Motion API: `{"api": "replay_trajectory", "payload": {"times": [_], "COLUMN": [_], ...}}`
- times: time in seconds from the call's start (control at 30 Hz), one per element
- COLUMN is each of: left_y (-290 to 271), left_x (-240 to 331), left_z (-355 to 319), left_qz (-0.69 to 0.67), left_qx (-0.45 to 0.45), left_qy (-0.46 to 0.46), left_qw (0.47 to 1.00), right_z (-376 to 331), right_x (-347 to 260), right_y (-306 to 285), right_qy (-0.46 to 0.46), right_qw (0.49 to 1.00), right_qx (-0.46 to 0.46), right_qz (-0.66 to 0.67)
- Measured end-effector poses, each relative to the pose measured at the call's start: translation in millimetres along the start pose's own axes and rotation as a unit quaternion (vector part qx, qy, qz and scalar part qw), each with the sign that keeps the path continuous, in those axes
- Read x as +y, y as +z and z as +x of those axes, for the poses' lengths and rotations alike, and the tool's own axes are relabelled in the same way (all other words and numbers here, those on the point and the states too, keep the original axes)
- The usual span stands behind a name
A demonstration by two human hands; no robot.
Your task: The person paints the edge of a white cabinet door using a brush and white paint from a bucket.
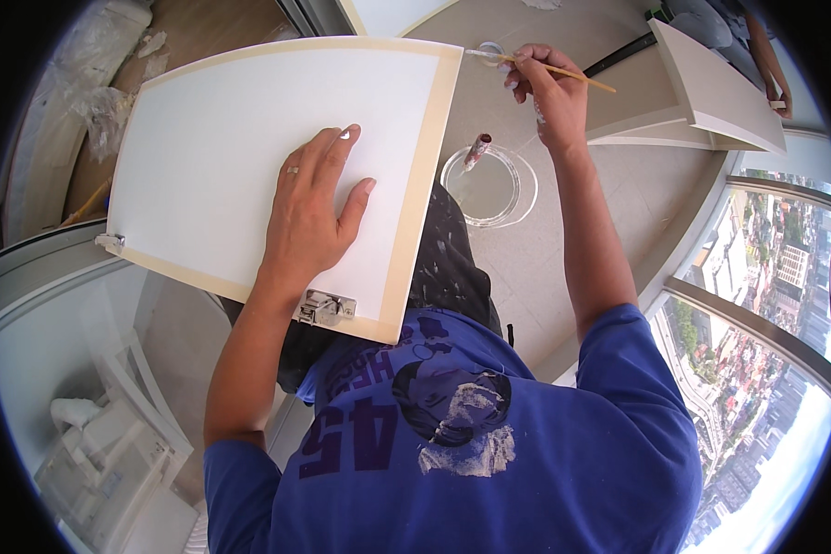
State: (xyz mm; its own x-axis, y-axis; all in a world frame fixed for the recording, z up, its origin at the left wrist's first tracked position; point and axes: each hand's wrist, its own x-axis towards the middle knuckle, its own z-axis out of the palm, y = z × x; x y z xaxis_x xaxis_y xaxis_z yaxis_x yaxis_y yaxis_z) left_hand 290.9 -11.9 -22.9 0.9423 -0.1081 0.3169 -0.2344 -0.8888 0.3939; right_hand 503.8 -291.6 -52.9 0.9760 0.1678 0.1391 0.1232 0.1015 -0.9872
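My left hand (316, 198) lies flat, fingers spread, on a white cabinet door (222, 138) resting over my lap. Tan strips (425, 148) run along the door's edges, and a metal hinge (325, 308) sits near its lower right corner, below my left wrist. Another hinge (110, 242) is at the left corner. Between its fingertips my right hand (549, 88) grips a thin paintbrush (577, 76) with a wooden handle. The brush's whitish tip points at the door's upper right corner; whether it touches, I cannot tell. White smears mark my fingers.
On the floor past the door stands a clear round tub (485, 189) with a dark-red-handled tool (477, 150) across its rim. A small round dish (492, 53) shows behind the brush. Another person's arm (768, 60) is near a beige panel (711, 88). Windows (739, 268) line the right.
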Motion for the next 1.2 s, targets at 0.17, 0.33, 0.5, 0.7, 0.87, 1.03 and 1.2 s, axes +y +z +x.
{"api": "replay_trajectory", "payload": {"times": [0.17,0.33,0.5,0.7,0.87,1.03,1.2], "left_y": [-1,-2,-2,-4,-3,-2,-2], "left_x": [0,0,1,2,0,0,0], "left_z": [0,0,1,1,1,0,0], "left_qz": [-0.006,-0.013,-0.013,-0.021,-0.017,-0.015,-0.016], "left_qx": [0.001,-0.017,-0.018,-0.020,-0.021,-0.021,-0.020], "left_qy": [-0.001,-0.017,-0.019,-0.025,-0.025,-0.026,-0.029], "left_qw": [1.000,1.000,1.000,0.999,0.999,0.999,0.999], "right_z": [5,8,9,11,7,10,11], "right_x": [-1,2,3,1,0,1,0], "right_y": [2,2,3,4,2,1,3], "right_qy": [-0.001,0.003,0.005,0.009,0.023,0.004,0.002], "right_qw": [1.000,1.000,1.000,0.999,0.999,0.999,0.999], "right_qx": [-0.001,0.002,0.002,-0.002,-0.013,0.000,-0.007], "right_qz": [-0.010,-0.019,-0.018,-0.033,-0.028,-0.037,-0.032]}}
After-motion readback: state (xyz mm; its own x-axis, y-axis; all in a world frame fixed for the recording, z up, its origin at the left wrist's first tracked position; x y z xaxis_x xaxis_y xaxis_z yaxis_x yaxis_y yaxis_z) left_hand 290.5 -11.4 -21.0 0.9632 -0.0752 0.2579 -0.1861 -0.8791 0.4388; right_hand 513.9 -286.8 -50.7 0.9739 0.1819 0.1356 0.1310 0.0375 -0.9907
